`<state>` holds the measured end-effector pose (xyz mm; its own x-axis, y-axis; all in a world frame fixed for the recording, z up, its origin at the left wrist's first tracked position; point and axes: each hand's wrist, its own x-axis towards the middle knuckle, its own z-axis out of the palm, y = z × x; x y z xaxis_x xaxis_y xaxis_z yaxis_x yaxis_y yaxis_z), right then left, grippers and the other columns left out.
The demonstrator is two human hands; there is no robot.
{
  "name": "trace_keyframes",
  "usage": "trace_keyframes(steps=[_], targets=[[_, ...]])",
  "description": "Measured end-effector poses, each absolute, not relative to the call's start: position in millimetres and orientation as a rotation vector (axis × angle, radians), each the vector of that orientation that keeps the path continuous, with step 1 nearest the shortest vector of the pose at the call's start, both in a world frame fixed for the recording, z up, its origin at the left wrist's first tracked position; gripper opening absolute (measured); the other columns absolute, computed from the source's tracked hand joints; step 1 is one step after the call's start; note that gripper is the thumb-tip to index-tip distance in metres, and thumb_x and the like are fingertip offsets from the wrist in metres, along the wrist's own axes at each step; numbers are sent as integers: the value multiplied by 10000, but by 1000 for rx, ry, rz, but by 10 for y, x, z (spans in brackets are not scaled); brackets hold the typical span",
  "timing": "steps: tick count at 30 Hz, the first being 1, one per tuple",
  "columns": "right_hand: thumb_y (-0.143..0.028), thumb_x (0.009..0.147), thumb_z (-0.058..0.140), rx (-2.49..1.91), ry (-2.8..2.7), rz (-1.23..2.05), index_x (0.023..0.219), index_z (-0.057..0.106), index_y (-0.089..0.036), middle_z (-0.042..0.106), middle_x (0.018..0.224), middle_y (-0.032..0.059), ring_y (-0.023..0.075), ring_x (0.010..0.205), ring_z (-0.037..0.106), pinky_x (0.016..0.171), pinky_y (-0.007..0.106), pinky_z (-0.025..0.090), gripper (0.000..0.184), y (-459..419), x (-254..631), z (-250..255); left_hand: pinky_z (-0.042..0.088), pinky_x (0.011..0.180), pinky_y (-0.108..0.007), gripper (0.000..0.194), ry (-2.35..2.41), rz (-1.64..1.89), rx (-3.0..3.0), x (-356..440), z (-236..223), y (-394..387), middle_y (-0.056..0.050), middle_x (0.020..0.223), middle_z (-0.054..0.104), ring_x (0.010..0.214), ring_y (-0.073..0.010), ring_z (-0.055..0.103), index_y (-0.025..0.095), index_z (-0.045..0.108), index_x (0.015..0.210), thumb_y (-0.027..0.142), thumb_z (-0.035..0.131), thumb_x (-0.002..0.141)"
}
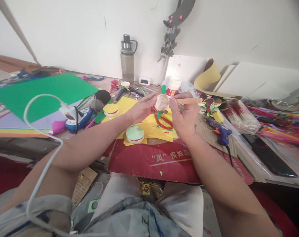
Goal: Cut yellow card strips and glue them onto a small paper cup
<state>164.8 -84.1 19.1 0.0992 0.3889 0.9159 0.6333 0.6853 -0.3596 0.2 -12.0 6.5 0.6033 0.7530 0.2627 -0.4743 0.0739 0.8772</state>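
Note:
My left hand (141, 109) grips a small round white disc (161, 101) with a red rim, held up over the yellow paper (153, 127). A green stick (161, 100) runs behind the disc. My right hand (184, 118) is closed on an orange-handled brush (186, 101), whose tip rests on the disc's face. Below the hands lie a pale green round piece (135, 133) and a yellow round piece (111, 109), both with red rims. Red rings (163, 122) lie under my right hand.
A blue glue gun (221, 132) lies right of my hands, near bundled sticks (240, 117) and a black phone (269, 154). Green card (42, 92), a tape dispenser (79, 119), a water bottle (127, 61), paper cups (173, 86) and a white cable (40, 138) surround the red cardboard (164, 161).

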Motion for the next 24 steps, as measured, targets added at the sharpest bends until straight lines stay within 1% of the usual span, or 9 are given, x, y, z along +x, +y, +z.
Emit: trace_keyframes(steps=[3,7,10,12,14,17,21,24], targets=[[-397,1032,565,-848,-1506,-237,897,647,-240,661,843,17,201,828,670,805,417,539,223,-840,1656,197,588,703,-246,362,286,935,1171,-8,81,-126,-71,1039,791,867,-192,779,187,733,1180,424,763,907],[-409,1041,552,-813,-1407,-245,937,637,-261,646,879,13,198,841,677,790,414,559,200,-827,1670,218,624,842,-325,394,285,902,1143,-16,112,-117,-126,1134,792,971,-247,785,163,709,1234,455,659,973],[-409,1059,519,-808,-1415,-255,1066,648,-280,656,1002,31,217,971,679,866,454,570,182,-804,1684,230,623,840,-327,412,306,898,1119,-13,126,-88,-152,1177,786,1001,-255,781,139,695,1265,435,565,1011],[-389,1067,508,-804,-1463,-249,1154,657,-298,669,1077,37,236,1072,665,941,495,550,196,-776,1698,222,619,813,-319,412,325,904,1105,-11,123,-63,-154,1194,783,1010,-254,779,130,686,1271,408,517,1019],[-377,1067,514,-790,-1487,-219,1190,672,-319,684,1113,33,243,1110,657,980,514,529,208,-736,1713,200,613,806,-318,406,343,921,1088,-11,112,-41,-153,1210,780,1035,-255,776,131,675,1278,384,488,1021],[-383,1054,542,-798,-1484,-153,1145,708,-320,708,1111,31,241,1086,668,976,506,527,199,-673,1729,159,603,819,-327,390,382,947,1067,-13,87,-19,-152,1211,782,1071,-264,770,144,666,1278,364,482,1013],[-402,1044,554,-857,-1482,-102,1014,739,-276,734,1073,38,230,1057,685,966,478,538,225,-633,1734,132,594,841,-338,335,469,1000,1064,-6,58,5,-159,1138,799,1076,-276,768,131,701,1152,344,505,984],[-451,1038,549,-908,-1482,-94,954,727,-244,751,1011,41,210,953,701,867,416,553,285,-631,1739,124,587,854,-346,305,550,1060,1051,-3,43,42,-168,1083,803,1055,-274,768,109,708,1081,302,501,966]])
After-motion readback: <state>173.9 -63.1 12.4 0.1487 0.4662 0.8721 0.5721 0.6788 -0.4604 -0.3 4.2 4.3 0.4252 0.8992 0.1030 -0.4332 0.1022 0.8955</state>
